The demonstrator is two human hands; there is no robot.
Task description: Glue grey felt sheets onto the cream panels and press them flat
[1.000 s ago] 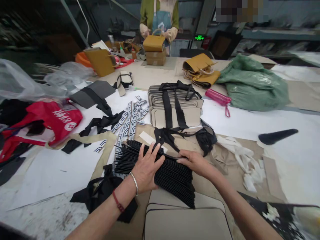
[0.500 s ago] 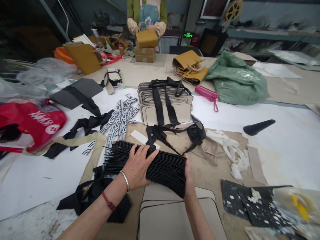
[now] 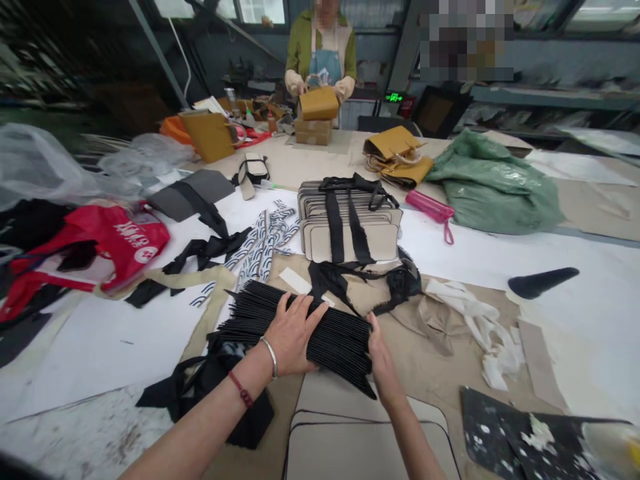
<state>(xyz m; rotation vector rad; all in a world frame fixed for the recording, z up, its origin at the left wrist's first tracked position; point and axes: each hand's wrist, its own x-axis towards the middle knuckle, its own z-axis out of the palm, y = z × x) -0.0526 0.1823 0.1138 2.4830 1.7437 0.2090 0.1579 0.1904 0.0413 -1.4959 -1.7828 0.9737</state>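
Note:
A thick bundle of thin black panels [image 3: 340, 340] lies on its long edges in front of me, fanning out at its left end. Over its top my left hand [image 3: 294, 337] is closed, fingers across the far side and thumb on the near side. My right hand [image 3: 383, 357] holds the bundle's right end, its fingers partly hidden. Beneath and nearer me are flat beige panels with dark edges [image 3: 367, 450]. Beyond the bundle, black fabric strips [image 3: 340, 223] drape over a stack of beige panels [image 3: 357, 243].
Black scraps [image 3: 200, 393] and a red bag [image 3: 120, 243] lie left. On the right are white cloth strips [image 3: 480, 320], a black tapered object [image 3: 543, 283] and a paint-spotted black board [image 3: 493, 427]. Farther back are a pink pouch [image 3: 430, 207], a green sack [image 3: 500, 190] and a co-worker [image 3: 323, 60] holding a mustard bag.
The view has tilted up and turned left, so the scene sits lower and farther right. Both hands remain on the black panels; the lower right corner of the bundle juts out slightly more.

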